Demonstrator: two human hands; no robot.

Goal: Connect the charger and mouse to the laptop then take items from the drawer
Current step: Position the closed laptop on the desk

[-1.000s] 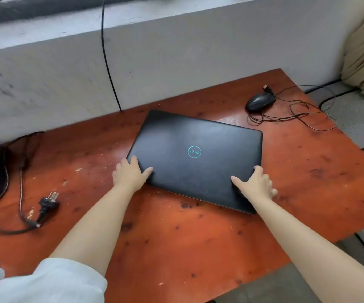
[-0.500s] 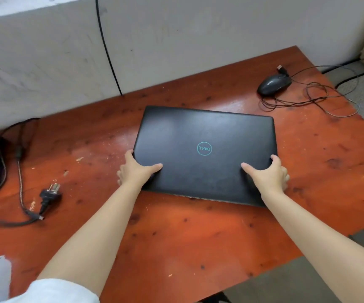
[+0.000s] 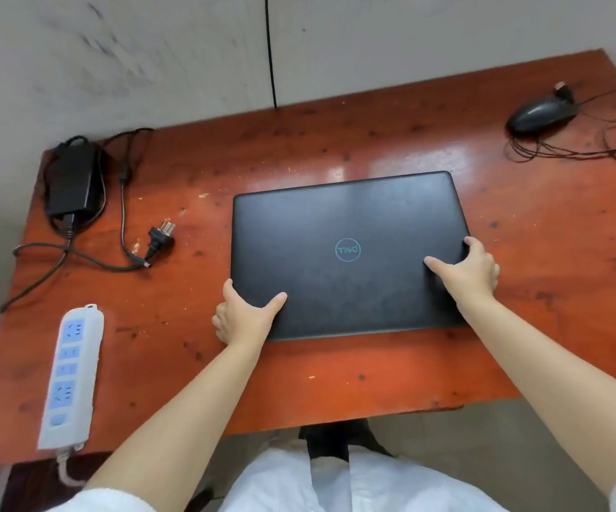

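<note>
Laptop (image 3: 347, 253) squared nearer, both hands (image 3: 243, 315) gripping near corners

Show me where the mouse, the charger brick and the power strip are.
mouse (image 3: 541, 114), head view, top of its black shell.
charger brick (image 3: 72, 184), head view, middle of its flat top face.
power strip (image 3: 70, 375), head view, white face between the blue sockets.
</note>
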